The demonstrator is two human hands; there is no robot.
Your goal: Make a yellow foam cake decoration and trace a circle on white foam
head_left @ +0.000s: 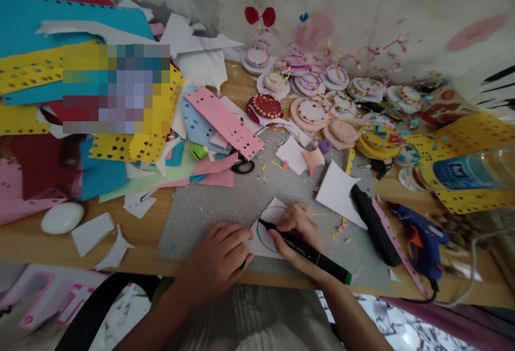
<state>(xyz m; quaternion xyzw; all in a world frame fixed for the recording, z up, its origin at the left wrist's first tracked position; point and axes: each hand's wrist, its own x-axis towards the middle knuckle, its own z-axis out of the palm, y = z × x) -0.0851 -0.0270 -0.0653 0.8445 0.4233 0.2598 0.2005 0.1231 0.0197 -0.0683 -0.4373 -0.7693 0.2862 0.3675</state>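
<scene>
My right hand (300, 227) is closed round a black marker (306, 250) with a green end, its tip on a small white piece of paper (276, 212). A green curved line runs across that paper, forming a round outline. My left hand (219, 251) lies at the paper's left edge, fingers curled, steadying its corner. Something small and dark shows at its thumb, mostly hidden. Beneath is a grey cutting mat (193, 222). Just right of my right hand, a larger white card scrap (338, 192) rests under a thick black object (376, 227).
Blue hot glue gun (428, 238) with cord and a bottle (462, 174) stand right. Decorated small paper hats (314, 109) line the back. Coloured foam sheets (104, 174) pile up left, with scissors (243, 166) at their edge. A white oval object (62, 218) sits near the front.
</scene>
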